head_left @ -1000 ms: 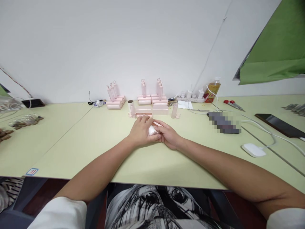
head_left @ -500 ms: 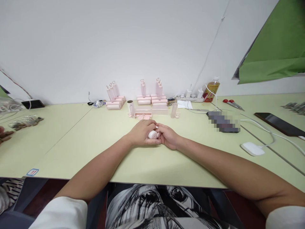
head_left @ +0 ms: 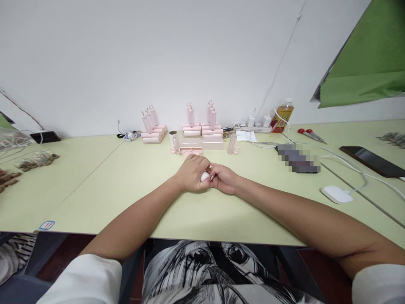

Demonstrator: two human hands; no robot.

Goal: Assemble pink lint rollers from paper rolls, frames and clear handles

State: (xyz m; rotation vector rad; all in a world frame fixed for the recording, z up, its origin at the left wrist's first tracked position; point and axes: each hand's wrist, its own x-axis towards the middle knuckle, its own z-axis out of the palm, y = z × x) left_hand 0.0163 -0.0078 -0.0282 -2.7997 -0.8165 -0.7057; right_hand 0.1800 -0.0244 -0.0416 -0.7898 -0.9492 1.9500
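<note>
My left hand (head_left: 193,174) is closed around a small white round-ended piece (head_left: 205,176), most of it hidden by my fingers and thumb. My right hand (head_left: 223,179) meets it from the other side, its fingers curled and its thumb pinched against them. A thin whitish sliver shows at those fingertips, too small to name. Just beyond my hands lies an open pink case (head_left: 190,150) with round shapes inside. A clear pinkish tube (head_left: 232,143) stands to the right of it, and a dark-topped cylinder (head_left: 172,137) to the left.
Pink roller-like cases (head_left: 152,137) with upright tubes stand in groups along the wall. A power strip (head_left: 253,128), a drink bottle (head_left: 282,117), red-handled pliers (head_left: 311,135), a phone (head_left: 373,161) and a white charger (head_left: 336,194) with cables lie to the right. Small bagged parts (head_left: 36,160) lie left.
My left hand has turned and closed further over the white piece, so less of its round end shows. The right fingers remain against it. The view has shifted slightly.
</note>
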